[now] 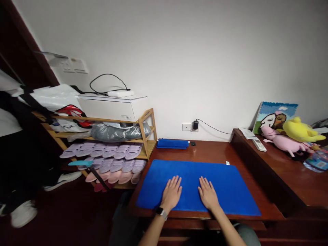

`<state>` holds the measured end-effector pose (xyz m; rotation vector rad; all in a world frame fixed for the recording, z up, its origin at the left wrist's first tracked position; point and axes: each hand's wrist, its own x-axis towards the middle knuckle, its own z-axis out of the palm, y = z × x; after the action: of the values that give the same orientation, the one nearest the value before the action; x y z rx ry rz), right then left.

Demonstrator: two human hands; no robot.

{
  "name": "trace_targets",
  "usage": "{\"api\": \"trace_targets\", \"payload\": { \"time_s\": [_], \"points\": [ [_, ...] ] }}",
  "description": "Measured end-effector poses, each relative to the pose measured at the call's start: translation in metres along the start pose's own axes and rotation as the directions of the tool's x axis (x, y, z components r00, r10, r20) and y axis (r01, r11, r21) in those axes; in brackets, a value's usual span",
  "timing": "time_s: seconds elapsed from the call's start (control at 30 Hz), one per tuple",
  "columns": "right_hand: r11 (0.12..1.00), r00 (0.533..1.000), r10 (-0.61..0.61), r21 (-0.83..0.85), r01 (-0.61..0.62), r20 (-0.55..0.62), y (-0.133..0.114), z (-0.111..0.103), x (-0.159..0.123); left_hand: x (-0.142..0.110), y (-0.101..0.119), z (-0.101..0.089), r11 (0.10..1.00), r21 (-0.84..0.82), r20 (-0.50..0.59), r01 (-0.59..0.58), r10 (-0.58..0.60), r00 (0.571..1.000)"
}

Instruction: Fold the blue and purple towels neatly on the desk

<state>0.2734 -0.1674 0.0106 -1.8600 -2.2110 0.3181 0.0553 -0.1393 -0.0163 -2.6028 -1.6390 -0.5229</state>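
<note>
A blue towel (191,184) lies spread flat across the wooden desk (212,148), its near edge close to the desk's front. My left hand (172,193) rests palm down on the towel, left of its middle, fingers stretched out; a watch is on that wrist. To the right, my right hand (207,194) lies flat on the same towel with its fingers extended. Neither hand holds anything. A small white tag (228,163) shows at the towel's far right edge. Behind it, a folded blue towel (173,144) sits against the wall.
On the left stands a wooden rack (144,136) with several purple slippers (110,150) and a white box (110,106) on top. A person (15,143) stands beyond it. A raised surface on the right holds a pink plush toy (284,140), a yellow plush toy (299,130) and a remote (259,145).
</note>
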Motion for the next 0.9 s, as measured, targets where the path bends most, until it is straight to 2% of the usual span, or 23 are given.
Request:
{"api": "trace_targets", "payload": {
  "time_s": [0.07, 0.13, 0.23, 0.33, 0.43, 0.57, 0.67, 0.73, 0.8, 0.9],
  "points": [
    [0.995, 0.996, 0.090, -0.041, -0.090, -0.006, 0.040, -0.012, -0.013, -0.022, -0.043, -0.014, 0.988, 0.059, -0.007, 0.144, -0.144, 0.990],
    [0.976, 0.980, 0.196, -0.090, -0.197, -0.025, 0.093, -0.026, -0.030, -0.048, -0.094, -0.029, 0.948, 0.125, -0.032, 0.293, -0.291, 0.956],
    [0.924, 0.931, 0.358, -0.118, -0.365, -0.075, 0.170, -0.039, -0.055, -0.085, -0.150, -0.047, 0.908, 0.185, -0.051, 0.375, -0.373, 0.927],
    [0.914, 0.909, 0.386, -0.069, -0.400, -0.157, 0.217, -0.042, -0.072, -0.106, -0.165, -0.053, 0.905, 0.204, -0.043, 0.374, -0.373, 0.927],
    [0.925, 0.905, 0.370, -0.004, -0.379, -0.210, 0.230, -0.041, -0.077, -0.111, -0.158, -0.054, 0.896, 0.220, -0.036, 0.385, -0.387, 0.921],
    [0.921, 0.901, 0.378, -0.014, -0.389, -0.214, 0.212, -0.040, -0.072, -0.103, -0.146, -0.058, 0.906, 0.210, -0.078, 0.369, -0.360, 0.930],
    [0.952, 0.936, 0.281, -0.064, -0.300, -0.211, 0.169, -0.036, -0.058, -0.082, -0.123, -0.061, 0.941, 0.147, -0.147, 0.305, -0.284, 0.947],
    [0.979, 0.966, 0.180, -0.067, -0.195, -0.184, 0.126, -0.031, -0.042, -0.059, -0.092, -0.061, 0.969, 0.088, -0.151, 0.229, -0.214, 0.965],
    [0.995, 0.986, 0.081, -0.048, -0.089, -0.147, 0.077, -0.025, -0.025, -0.032, -0.052, -0.056, 0.992, 0.027, -0.104, 0.127, -0.124, 0.987],
    [0.999, 0.997, -0.027, -0.027, 0.025, -0.068, 0.014, -0.015, 0.000, 0.004, 0.005, -0.039, 0.998, -0.063, -0.013, 0.018, -0.019, 1.000]
  ]
}}
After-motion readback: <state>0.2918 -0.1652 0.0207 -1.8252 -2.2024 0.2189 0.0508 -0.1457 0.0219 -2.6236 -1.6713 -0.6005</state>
